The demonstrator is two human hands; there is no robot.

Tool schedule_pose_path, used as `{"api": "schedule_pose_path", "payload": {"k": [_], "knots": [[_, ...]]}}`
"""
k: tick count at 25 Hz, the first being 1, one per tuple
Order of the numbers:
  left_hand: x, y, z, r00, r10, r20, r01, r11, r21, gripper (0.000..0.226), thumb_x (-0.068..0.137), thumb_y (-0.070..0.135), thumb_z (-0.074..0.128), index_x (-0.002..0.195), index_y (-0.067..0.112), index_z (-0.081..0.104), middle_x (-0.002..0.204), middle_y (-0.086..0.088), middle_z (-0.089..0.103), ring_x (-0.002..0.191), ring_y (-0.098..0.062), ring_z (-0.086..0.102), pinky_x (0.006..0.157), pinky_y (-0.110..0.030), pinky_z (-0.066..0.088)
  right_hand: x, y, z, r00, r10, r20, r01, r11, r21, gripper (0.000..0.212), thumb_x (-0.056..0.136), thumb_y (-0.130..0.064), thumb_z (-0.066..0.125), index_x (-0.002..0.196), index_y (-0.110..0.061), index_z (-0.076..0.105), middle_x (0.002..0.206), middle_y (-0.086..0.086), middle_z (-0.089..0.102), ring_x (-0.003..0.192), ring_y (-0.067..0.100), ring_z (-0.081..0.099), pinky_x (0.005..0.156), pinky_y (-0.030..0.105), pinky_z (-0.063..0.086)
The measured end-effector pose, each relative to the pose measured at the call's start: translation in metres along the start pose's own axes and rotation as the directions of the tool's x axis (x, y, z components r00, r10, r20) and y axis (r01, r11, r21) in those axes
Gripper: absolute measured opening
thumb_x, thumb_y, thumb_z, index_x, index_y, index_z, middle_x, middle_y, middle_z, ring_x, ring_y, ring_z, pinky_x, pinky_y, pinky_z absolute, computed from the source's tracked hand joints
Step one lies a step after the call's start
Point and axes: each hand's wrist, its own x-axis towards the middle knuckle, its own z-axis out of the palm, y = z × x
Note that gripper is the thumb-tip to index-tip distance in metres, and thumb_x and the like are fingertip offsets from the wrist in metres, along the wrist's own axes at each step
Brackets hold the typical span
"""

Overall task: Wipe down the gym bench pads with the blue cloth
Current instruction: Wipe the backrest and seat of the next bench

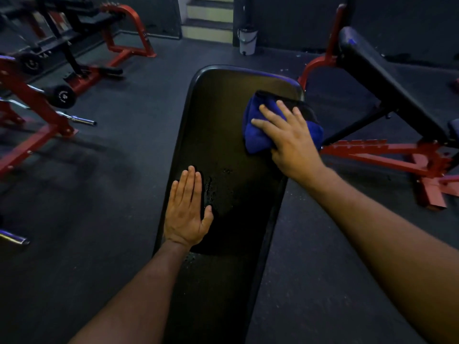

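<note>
While the blue cloth [258, 125] lies bunched near the far right corner of the bench pad [223, 150], the right hand [288, 135] presses down on it with fingers spread and nearly straight, pointing away and a little to the left — no pinch, just a flat palm over the fabric. Part of the cloth hangs past the pad's right edge. The pad's long axis runs straight away from the person, its rounded far end toward the stairs [208, 18] at the back of the room. On this black surface the left hand [186, 214] rests flat near the left edge, fingers together and straight, holding nothing; small droplets [211, 187] glisten just to its right and more below the wrist.

Around the bench lies a dark rubber floor [111, 182]. To the right stands an inclined bench [387, 80] on a red frame, well apart; to the left, red-framed machines [37, 103] with chrome bars. A white bucket [248, 40] sits beside the stairs.

The pad's near end runs off the bottom of the view, the cloth's underside is hidden by the hand, and the dim light leaves the machines at far left hard to make out.
</note>
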Motion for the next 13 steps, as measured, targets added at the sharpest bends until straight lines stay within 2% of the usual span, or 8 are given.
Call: {"api": "schedule_pose_path", "payload": {"k": [5, 10, 13], "knots": [[0.0, 0.0, 0.001, 1.0, 0.012, -0.008, -0.011, 1.0, 0.014, 0.08, 0.094, 0.042, 0.037, 0.16, 0.0, 0.02, 0.169, -0.019, 0.016, 0.158, -0.029, 0.012, 0.128, -0.046, 0.01, -0.057, -0.03, 0.038, 1.0, 0.009, -0.021, -0.008, 0.998, 0.065, 0.065, 0.067, -0.01, 0.051, 0.131, -0.016, 0.061, 0.15, 0.003, 0.049, 0.144, 0.032, 0.036, 0.116, 0.05, 0.021], [0.0, 0.0, 0.001, 1.0, 0.018, -0.001, -0.018, 1.0, 0.026, 0.081, 0.093, 0.041, 0.037, 0.16, 0.0, 0.019, 0.169, -0.02, 0.015, 0.158, -0.031, 0.012, 0.128, -0.047, 0.011, -0.123, -0.06, 0.059, 0.991, -0.008, 0.137, -0.006, 0.995, 0.101, 0.067, 0.073, -0.005, 0.063, 0.138, -0.019, 0.054, 0.156, 0.0, 0.039, 0.15, 0.025, 0.022, 0.123, 0.044, 0.007], [0.001, -0.001, 0.001, 1.0, 0.014, -0.002, -0.014, 1.0, 0.027, 0.08, 0.093, 0.041, 0.036, 0.16, 0.0, 0.018, 0.169, -0.02, 0.014, 0.158, -0.03, 0.012, 0.128, -0.046, 0.009, -0.147, -0.086, 0.052, 0.96, -0.024, 0.28, -0.019, 0.989, 0.148, 0.07, 0.076, -0.008, 0.066, 0.141, -0.025, 0.05, 0.157, -0.004, 0.037, 0.15, 0.019, 0.017, 0.122, 0.047, 0.019]]}}
